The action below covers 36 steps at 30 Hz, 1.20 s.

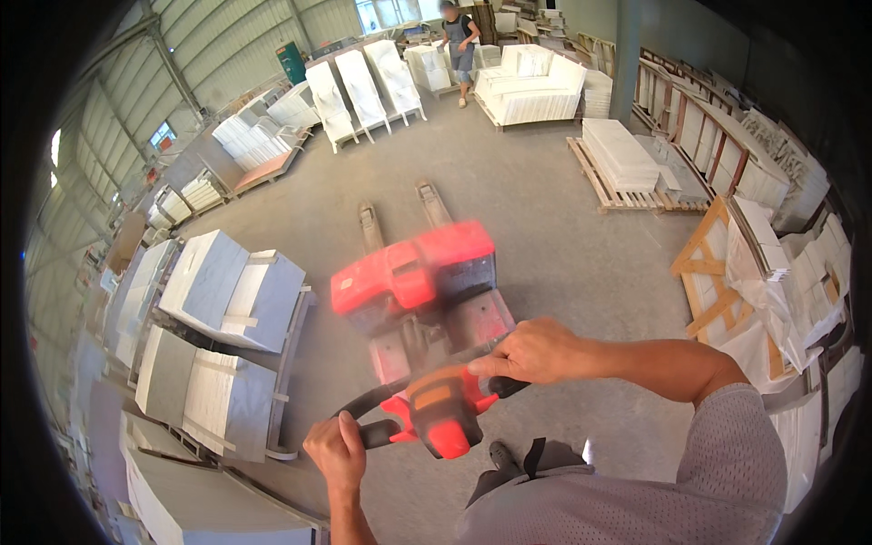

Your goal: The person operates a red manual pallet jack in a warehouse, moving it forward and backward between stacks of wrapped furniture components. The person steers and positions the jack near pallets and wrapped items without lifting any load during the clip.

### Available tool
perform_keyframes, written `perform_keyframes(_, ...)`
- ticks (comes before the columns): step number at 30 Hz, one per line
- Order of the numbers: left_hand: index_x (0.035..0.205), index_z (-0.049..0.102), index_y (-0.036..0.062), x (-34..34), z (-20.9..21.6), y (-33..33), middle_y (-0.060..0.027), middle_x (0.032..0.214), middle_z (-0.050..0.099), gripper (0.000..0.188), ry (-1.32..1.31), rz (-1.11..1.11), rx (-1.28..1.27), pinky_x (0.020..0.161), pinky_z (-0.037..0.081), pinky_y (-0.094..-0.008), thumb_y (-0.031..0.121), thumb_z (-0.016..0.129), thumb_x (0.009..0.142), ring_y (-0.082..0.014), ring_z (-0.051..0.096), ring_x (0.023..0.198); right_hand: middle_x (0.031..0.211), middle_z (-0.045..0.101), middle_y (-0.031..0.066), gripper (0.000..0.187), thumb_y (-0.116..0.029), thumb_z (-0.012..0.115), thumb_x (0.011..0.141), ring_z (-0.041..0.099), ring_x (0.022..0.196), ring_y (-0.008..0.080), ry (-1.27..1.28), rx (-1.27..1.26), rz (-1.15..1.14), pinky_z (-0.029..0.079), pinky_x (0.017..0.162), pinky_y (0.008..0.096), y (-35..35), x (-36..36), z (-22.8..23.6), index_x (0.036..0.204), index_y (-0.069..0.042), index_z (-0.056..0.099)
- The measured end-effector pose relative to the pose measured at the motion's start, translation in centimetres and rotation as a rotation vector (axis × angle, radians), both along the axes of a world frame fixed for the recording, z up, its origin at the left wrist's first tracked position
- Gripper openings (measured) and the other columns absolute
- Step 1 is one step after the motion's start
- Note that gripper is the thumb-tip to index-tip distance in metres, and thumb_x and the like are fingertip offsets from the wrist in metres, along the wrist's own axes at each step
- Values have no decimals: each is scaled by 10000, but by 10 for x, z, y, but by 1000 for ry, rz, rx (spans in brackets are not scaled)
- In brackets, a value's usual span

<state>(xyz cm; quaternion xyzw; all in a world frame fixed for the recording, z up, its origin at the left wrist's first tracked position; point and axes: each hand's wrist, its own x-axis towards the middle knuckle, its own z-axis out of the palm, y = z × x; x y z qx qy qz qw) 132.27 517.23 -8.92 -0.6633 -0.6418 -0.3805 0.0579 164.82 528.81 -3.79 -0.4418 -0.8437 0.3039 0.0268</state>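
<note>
While both hands (538, 351) grip its handle (440, 396) — the pallet truck (409, 272) points away.

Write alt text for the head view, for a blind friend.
A left hand and right hand grip the handle of a red pallet truck indoors. Stacks of pale slabs stand on both sides, and another person is farther back.

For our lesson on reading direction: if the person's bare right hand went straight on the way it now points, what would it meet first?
The right hand would probably meet the red-and-black plastic control head first; depth is unclear, so it may already be touching.
</note>
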Motion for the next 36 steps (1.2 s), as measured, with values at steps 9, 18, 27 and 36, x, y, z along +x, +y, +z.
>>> perform_keyframes(9,517,478,57,26,-20,163,-132,509,492,428,104,136,45,503,370,-451,121,553,934,-350,492,478,773,684,191,693,-691,427,933,649,714,401,-73,90,55,509,647,476,194,6,-18,789,-99,758)
perform_keyframes(18,566,557,7,-40,-12,333,-152,558,559,422,98,197,14,524,383,-469,126,498,966,-383,531,514,811,710,180,727,-700,385,940,675,808,379,-4,117,185,527,755,457,388,-64,-4,839,-94,774)
perform_keyframes(27,601,603,-13,-138,-29,471,-168,572,580,472,29,161,-18,548,392,-469,171,458,1010,-367,553,545,679,663,208,823,-696,337,959,660,675,396,23,204,184,520,629,489,515,-149,-30,684,-14,708)
perform_keyframes(36,598,590,0,-235,-47,616,-154,566,563,466,13,119,-13,550,372,-463,169,464,1013,-363,524,541,643,652,198,855,-722,329,948,657,638,389,71,207,80,519,594,489,638,-232,-49,631,-11,685)
